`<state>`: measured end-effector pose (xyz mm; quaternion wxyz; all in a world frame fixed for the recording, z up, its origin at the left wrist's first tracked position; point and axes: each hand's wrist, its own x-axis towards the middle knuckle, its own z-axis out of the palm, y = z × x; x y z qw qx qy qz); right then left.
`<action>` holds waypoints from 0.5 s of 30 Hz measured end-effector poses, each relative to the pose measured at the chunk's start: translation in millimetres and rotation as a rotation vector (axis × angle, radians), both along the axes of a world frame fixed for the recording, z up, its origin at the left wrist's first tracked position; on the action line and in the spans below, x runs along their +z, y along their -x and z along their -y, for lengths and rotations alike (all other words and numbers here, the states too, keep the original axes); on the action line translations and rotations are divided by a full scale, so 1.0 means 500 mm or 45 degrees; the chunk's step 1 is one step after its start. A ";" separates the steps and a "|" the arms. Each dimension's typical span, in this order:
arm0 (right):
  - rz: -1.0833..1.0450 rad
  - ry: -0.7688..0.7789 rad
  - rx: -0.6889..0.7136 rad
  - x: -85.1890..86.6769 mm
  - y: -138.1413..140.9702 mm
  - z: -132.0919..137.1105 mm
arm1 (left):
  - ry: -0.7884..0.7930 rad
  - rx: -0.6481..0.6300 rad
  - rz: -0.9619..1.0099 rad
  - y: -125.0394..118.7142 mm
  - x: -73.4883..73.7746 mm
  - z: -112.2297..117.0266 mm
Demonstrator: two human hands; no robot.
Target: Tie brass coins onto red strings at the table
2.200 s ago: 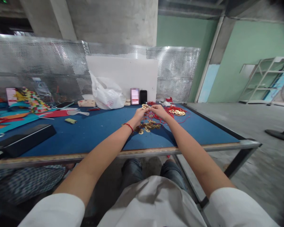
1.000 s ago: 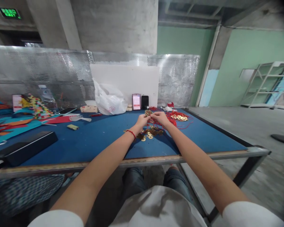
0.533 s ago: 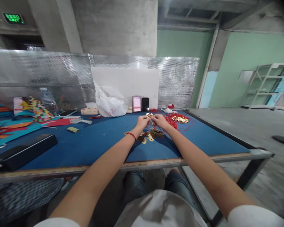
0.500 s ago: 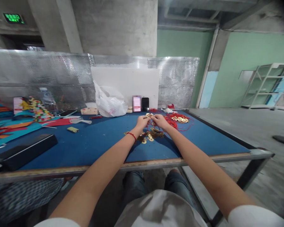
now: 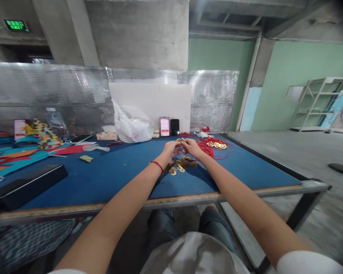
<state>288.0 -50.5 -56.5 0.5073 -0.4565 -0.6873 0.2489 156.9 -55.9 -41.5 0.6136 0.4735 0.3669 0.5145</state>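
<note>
Blue worktable [image 5: 117, 179] bears loose gold coins [image 5: 181, 165] just below the left hand [image 5: 168, 151] and right hand [image 5: 193, 148], both pinching red cord [image 5: 183, 149]

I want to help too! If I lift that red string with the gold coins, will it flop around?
Probably yes: the red cord lies in loose, tangled curls on the blue tabletop, so it looks floppy. The gold coins bunched in it would likely swing and make that part feel heavier.
</note>
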 end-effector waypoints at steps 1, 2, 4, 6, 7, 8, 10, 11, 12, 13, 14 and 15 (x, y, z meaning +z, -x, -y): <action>0.003 -0.015 -0.003 0.000 0.000 0.001 | 0.009 -0.017 0.031 0.000 -0.001 -0.003; -0.001 -0.024 -0.002 0.000 0.000 0.001 | 0.021 -0.033 0.057 -0.001 -0.002 -0.005; -0.028 -0.022 0.007 0.001 0.001 0.003 | 0.048 -0.055 0.099 -0.002 -0.002 -0.009; -0.059 0.006 0.017 0.003 0.002 0.005 | 0.073 -0.069 0.115 -0.002 -0.002 -0.009; -0.070 0.019 0.018 0.004 0.002 0.007 | 0.076 -0.074 0.120 -0.002 -0.002 -0.009; -0.080 0.028 0.019 0.005 0.003 0.008 | 0.074 -0.080 0.126 -0.002 -0.002 -0.008; -0.104 0.035 0.031 0.006 0.004 0.012 | 0.054 -0.090 0.142 0.000 -0.003 -0.008; -0.121 0.036 0.043 0.007 0.004 0.014 | 0.042 -0.095 0.153 0.001 -0.004 -0.008; -0.139 0.036 0.059 0.007 0.004 0.016 | 0.033 -0.100 0.162 0.003 -0.006 -0.010; -0.156 0.038 0.076 0.007 0.005 0.017 | 0.031 -0.106 0.168 0.004 -0.008 -0.012; -0.169 0.043 0.090 0.007 0.005 0.018 | 0.033 -0.114 0.172 0.005 -0.010 -0.014; -0.178 0.049 0.101 0.007 0.005 0.018 | 0.037 -0.125 0.177 0.006 -0.012 -0.017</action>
